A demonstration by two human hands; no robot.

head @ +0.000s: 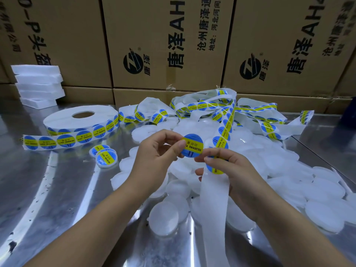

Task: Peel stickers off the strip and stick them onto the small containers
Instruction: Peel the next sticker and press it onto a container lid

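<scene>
My left hand (158,151) pinches a round blue and yellow sticker (192,145) by its left edge, held up above the table. My right hand (227,166) grips the white backing strip (213,199), which hangs down bare below my fingers and runs up with more stickers toward the tangled strip (227,124) behind. Whether the sticker is on a container or free I cannot tell. Several plain white round containers (163,218) lie piled under and around my hands. Two labelled containers (106,158) lie to the left.
A big roll of stickers (81,120) lies at the left with its strip end (48,141) trailing forward. White foam trays (38,83) are stacked at the far left. Brown cartons (173,45) wall off the back of the shiny metal table (48,199).
</scene>
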